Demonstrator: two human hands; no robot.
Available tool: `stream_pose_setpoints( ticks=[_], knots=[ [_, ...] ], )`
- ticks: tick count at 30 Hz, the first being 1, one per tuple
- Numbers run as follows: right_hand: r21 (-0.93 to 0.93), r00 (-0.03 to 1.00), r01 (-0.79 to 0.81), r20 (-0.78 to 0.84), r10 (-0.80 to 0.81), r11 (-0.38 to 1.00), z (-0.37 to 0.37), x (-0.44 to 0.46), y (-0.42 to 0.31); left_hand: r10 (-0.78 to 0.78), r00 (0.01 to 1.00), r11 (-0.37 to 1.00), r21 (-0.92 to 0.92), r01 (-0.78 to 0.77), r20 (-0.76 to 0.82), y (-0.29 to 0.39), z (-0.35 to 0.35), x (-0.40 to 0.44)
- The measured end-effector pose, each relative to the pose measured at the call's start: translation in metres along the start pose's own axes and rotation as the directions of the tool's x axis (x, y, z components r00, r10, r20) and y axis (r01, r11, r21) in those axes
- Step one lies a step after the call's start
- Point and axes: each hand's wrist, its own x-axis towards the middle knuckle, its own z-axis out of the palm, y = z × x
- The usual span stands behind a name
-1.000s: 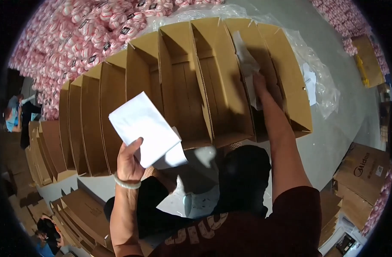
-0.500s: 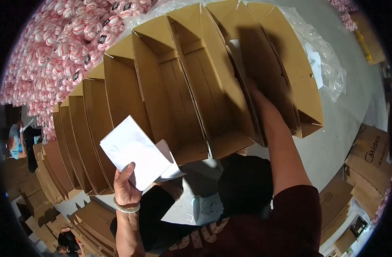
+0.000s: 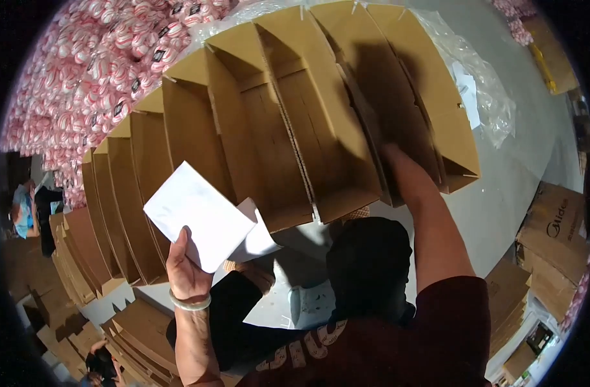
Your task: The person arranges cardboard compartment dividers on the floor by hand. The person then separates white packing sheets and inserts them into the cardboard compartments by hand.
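My left hand [image 3: 190,267] grips a stack of white paper sheets [image 3: 201,216], thumb on top, with one sheet curling out at the right side. It is held over the near edge of a row of open cardboard boxes [image 3: 259,122] standing side by side. My right hand [image 3: 393,155] reaches down into a box near the right end of the row; its fingers are hidden in dark shadow, so what they touch does not show.
Red-and-white striped balls in clear wrap [image 3: 82,97] are piled at upper left. Clear plastic film [image 3: 494,109] with a white sheet [image 3: 466,97] lies beyond the row. Cartons [image 3: 556,222] stand at right, flattened cardboard [image 3: 140,322] at lower left. Other people are at far left.
My left hand and the papers have shifted slightly up and left in view. My right arm has drawn a little lower in the box. A small white patch seen there no longer shows.
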Motion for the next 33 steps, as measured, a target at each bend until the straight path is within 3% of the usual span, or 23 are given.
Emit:
stream_pose_setpoints(
  ticks=[3, 5, 6, 7, 8, 10, 12, 14, 16, 18, 20, 21, 23, 24, 25, 27, 28, 29, 31, 33],
  knots=[
    [0.053, 0.998, 0.059, -0.012, -0.058, 0.997, 0.009, 0.003, 0.029, 0.011, 1.000, 1.000, -0.029, -0.011, -0.003, -0.008, 0.014, 0.003],
    [0.138, 0.982, 0.150, -0.132, -0.132, 0.979, -0.005, 0.010, 0.059, 0.040, 0.998, 0.989, -0.143, -0.031, 0.056, -0.019, 0.031, 0.009],
    [0.133, 0.950, 0.158, -0.291, -0.114, 0.978, -0.049, -0.016, 0.041, 0.050, 0.998, 0.989, -0.143, -0.043, 0.041, -0.025, 0.043, 0.010],
    [0.256, 0.852, 0.226, -0.520, -0.064, 0.940, -0.082, -0.043, 0.023, 0.065, 0.994, 0.978, -0.205, -0.045, 0.090, -0.030, 0.056, 0.013],
    [0.057, 0.663, 0.228, -0.740, -0.112, 0.972, -0.107, -0.048, 0.016, 0.089, 0.992, 0.970, -0.235, -0.067, 0.086, -0.036, 0.063, 0.020],
    [0.312, 0.661, 0.419, -0.749, -0.051, 0.853, -0.166, -0.079, -0.017, 0.160, 0.969, 0.962, -0.251, -0.110, 0.187, -0.045, 0.079, 0.033],
    [0.380, 0.653, 0.604, -0.740, -0.162, 0.701, -0.204, -0.120, -0.075, 0.195, 0.941, 0.941, -0.322, -0.101, 0.276, -0.048, 0.090, 0.047],
    [0.238, 0.577, 0.698, -0.746, -0.333, 0.676, -0.217, -0.143, -0.131, 0.249, 0.913, 0.920, -0.373, -0.119, 0.323, -0.046, 0.101, 0.057],
    [0.210, 0.391, 0.913, -0.694, -0.604, 0.350, -0.212, -0.165, -0.197, 0.312, 0.880, 0.899, -0.411, -0.151, 0.358, -0.041, 0.112, 0.064],
    [0.278, 0.538, 0.834, -0.599, -0.593, 0.476, -0.201, -0.169, -0.241, 0.340, 0.846, 0.886, -0.442, -0.141, 0.410, -0.036, 0.116, 0.072],
    [0.477, 0.697, 0.716, -0.442, -0.565, 0.509, -0.193, -0.169, -0.270, 0.378, 0.794, 0.877, -0.460, -0.142, 0.476, -0.032, 0.121, 0.079],
    [0.464, 0.689, 0.723, -0.444, -0.572, 0.511, -0.191, -0.163, -0.276, 0.390, 0.787, 0.871, -0.470, -0.146, 0.479, -0.029, 0.121, 0.082],
    [0.837, 0.718, 0.497, -0.249, -0.650, 0.229, -0.184, -0.156, -0.287, 0.436, 0.708, 0.854, -0.505, -0.130, 0.556, -0.025, 0.120, 0.085],
    [0.910, 0.684, 0.410, -0.257, -0.683, 0.068, -0.182, -0.159, -0.289, 0.434, 0.654, 0.831, -0.556, -0.025, 0.619, -0.024, 0.120, 0.084],
    [0.907, 0.679, 0.414, -0.252, -0.690, 0.077, -0.181, -0.162, -0.292, 0.438, 0.592, 0.802, -0.591, 0.082, 0.676, -0.021, 0.120, 0.081],
    [0.940, 0.718, 0.340, -0.254, -0.648, 0.008, -0.176, -0.164, -0.294, 0.412, 0.628, 0.822, -0.566, 0.056, 0.661, -0.025, 0.125, 0.091],
    [0.931, 0.751, 0.364, -0.285, -0.596, 0.012, -0.170, -0.166, -0.296, 0.380, 0.648, 0.835, -0.546, 0.067, 0.660, -0.033, 0.124, 0.101],
    [0.932, 0.750, 0.361, -0.280, -0.598, 0.016, -0.165, -0.161, -0.296, 0.357, 0.730, 0.834, -0.551, 0.033, 0.583, -0.040, 0.129, 0.104],
    [0.714, 0.736, 0.621, -0.389, -0.553, 0.324, -0.153, -0.147, -0.292, 0.321, 0.755, 0.861, -0.509, 0.020, 0.571, -0.050, 0.135, 0.105],
    [0.627, 0.720, 0.669, -0.411, -0.559, 0.399, -0.150, -0.142, -0.290, 0.340, 0.766, 0.847, -0.531, 0.002, 0.546, -0.058, 0.137, 0.112]
  ],
)
